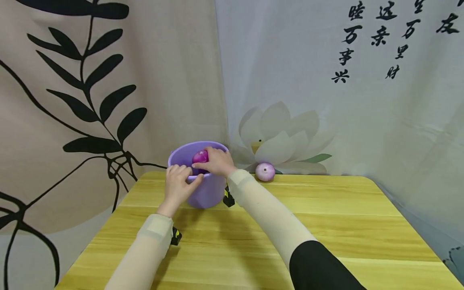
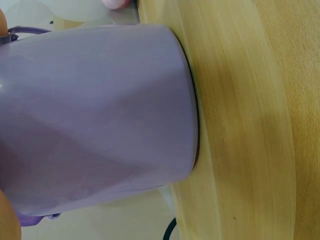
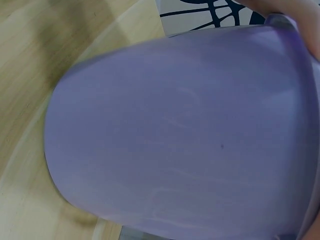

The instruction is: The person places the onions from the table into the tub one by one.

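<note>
A purple bucket (image 1: 206,195) stands upright at the back of the wooden table, and its side fills much of both wrist views. My left hand (image 1: 177,183) grips the near left rim, fingers over the edge and thumb along the front. At the right side of the bucket's mouth, my right hand (image 1: 217,161) holds a magenta red onion (image 1: 200,156) between thumb and fingers. The bucket's bottom inside is hidden. A second, paler red onion (image 1: 265,172) sits on the table right of the bucket.
The wooden table (image 1: 326,225) reaches a patterned cloth backdrop (image 1: 181,80) behind the bucket. Small black devices hang below both wrists, one (image 1: 176,236) at the left and another (image 1: 228,197) beside the bucket.
</note>
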`<state>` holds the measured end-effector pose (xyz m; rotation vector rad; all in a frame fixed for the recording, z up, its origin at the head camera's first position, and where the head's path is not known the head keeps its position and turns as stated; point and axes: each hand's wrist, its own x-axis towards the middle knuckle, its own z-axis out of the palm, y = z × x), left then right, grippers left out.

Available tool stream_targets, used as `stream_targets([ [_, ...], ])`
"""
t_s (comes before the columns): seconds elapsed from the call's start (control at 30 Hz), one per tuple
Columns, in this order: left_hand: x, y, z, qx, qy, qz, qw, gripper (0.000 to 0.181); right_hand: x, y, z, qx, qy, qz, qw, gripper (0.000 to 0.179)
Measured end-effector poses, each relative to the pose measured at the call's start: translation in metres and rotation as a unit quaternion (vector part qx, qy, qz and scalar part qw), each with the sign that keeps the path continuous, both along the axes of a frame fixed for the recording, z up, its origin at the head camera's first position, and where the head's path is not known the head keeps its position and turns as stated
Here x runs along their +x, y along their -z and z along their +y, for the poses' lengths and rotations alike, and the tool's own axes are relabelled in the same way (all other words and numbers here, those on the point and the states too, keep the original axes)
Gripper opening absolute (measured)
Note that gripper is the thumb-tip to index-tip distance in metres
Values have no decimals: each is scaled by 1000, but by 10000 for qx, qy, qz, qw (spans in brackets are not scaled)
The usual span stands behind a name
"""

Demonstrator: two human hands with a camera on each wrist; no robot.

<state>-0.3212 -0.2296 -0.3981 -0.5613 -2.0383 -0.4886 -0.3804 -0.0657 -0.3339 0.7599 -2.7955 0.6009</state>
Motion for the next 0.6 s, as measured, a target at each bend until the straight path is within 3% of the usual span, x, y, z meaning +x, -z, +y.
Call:
stream_targets([
  [0.6,-2,-1,-1,16,50,92,9999,48,-2,-2,-2,138,-44,-125,9998,84],
])
